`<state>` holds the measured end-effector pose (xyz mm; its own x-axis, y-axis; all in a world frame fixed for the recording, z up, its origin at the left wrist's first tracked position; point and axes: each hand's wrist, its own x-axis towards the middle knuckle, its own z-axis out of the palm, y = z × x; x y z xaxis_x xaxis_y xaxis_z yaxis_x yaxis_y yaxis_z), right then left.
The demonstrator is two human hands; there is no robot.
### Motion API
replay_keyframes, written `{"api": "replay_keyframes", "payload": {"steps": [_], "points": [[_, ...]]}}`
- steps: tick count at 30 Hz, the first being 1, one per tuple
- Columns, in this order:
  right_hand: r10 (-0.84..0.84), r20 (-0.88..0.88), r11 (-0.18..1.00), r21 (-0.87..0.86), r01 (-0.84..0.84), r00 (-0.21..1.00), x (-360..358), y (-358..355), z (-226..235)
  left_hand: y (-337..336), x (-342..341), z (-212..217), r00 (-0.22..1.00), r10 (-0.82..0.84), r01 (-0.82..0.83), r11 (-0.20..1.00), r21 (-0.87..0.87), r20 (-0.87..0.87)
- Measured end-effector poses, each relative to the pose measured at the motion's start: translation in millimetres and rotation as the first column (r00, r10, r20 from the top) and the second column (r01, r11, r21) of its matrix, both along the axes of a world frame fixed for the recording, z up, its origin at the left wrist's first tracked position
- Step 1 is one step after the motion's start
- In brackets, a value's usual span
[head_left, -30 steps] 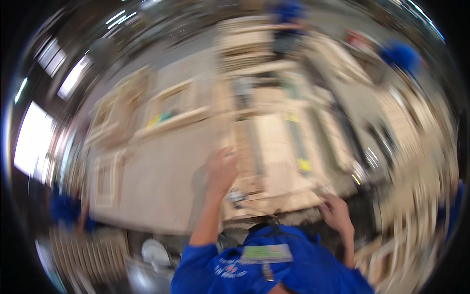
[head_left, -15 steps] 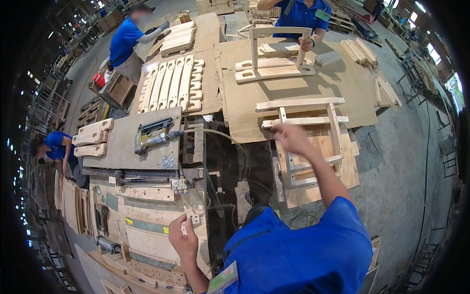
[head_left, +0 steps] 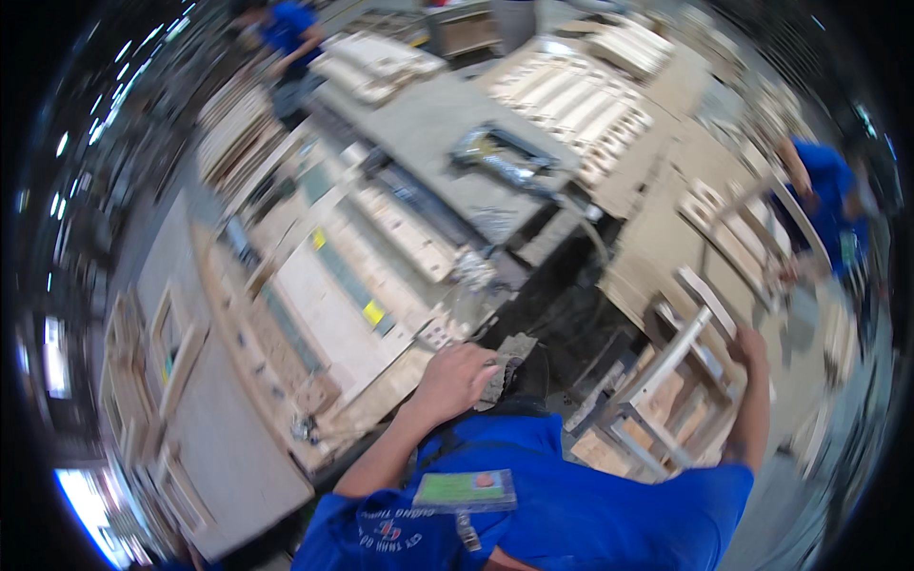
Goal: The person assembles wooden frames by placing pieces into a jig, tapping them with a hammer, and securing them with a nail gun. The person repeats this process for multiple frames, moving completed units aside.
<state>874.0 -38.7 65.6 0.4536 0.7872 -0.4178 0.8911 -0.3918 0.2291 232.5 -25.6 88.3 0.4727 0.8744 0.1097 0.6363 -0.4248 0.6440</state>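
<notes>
I'm in a woodworking shop, more factory floor than hobby shed. Pale slats lie in rows, with more wood stacked beside the benches, and wooden frames rest on the board to my left. A nail gun lies on a bench with a hose by it. Co-workers in blue stand at other stations; my own shirt is blue too, with a badge.

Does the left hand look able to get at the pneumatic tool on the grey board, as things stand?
Probably not without leaning forward: the pneumatic tool lies well beyond the left hand, with a metal fitting between them. Nothing seems to cover the tool, though.
</notes>
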Motion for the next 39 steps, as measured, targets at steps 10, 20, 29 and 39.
{"api": "replay_keyframes", "payload": {"steps": [10,20,29,39], "points": [[0.443,-0.226,0.795,0.547,-0.263,0.867,-185.9,63.9,142.3,-24.4,-53.3,67.4,0.928,0.050,-0.174,0.935,0.310,0.369],[0.759,-0.309,0.591,0.696,-0.408,0.572,-569.1,213.3,92.4,-32.5,-173.5,18.7,0.946,0.317,-0.287,0.918,0.273,-0.073],[0.703,-0.394,0.705,0.497,-0.507,0.591,-751.2,267.1,-4.8,5.1,-263.8,-58.3,0.827,0.520,-0.490,0.853,0.179,-0.214],[0.719,-0.410,0.693,0.366,-0.621,0.561,-803.8,292.8,-68.1,15.4,-257.0,-110.4,0.693,0.688,-0.695,0.717,0.052,-0.216]]}}
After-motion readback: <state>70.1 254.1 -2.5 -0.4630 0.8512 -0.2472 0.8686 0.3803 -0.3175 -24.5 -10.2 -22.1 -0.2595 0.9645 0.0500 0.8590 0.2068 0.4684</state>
